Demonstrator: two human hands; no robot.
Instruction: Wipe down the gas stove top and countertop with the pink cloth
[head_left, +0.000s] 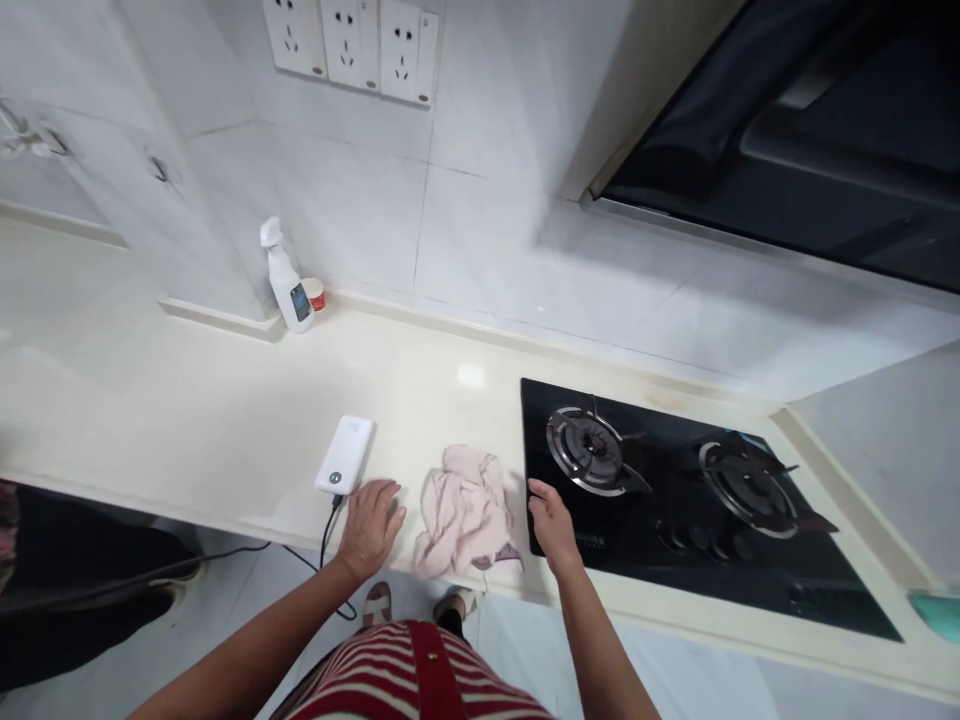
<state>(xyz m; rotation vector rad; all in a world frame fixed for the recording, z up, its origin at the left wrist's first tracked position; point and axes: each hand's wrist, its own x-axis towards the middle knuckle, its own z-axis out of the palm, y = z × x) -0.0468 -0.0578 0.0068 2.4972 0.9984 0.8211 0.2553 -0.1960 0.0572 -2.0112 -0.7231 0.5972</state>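
My left hand (370, 528) rests on the pale countertop near its front edge, fingers stretched out and holding nothing. Just beyond its fingers lies a white power bank (346, 455) with a black cable (327, 530) plugged into its near end. A crumpled pink cloth (469, 510) lies between my two hands, touched by neither, with a small dark patch at its near corner. My right hand (553, 522) is at the left edge of the black gas stove (622, 530), its fingers loosely bent and apart from the cloth. I see nothing in it.
A white spray bottle (289, 280) and a small red and white tub (313, 294) stand by the wall corner. A black range hood (810, 150) overhangs the stove. Sockets (349, 45) are on the wall. A person in dark clothing (75, 580) is at the left.
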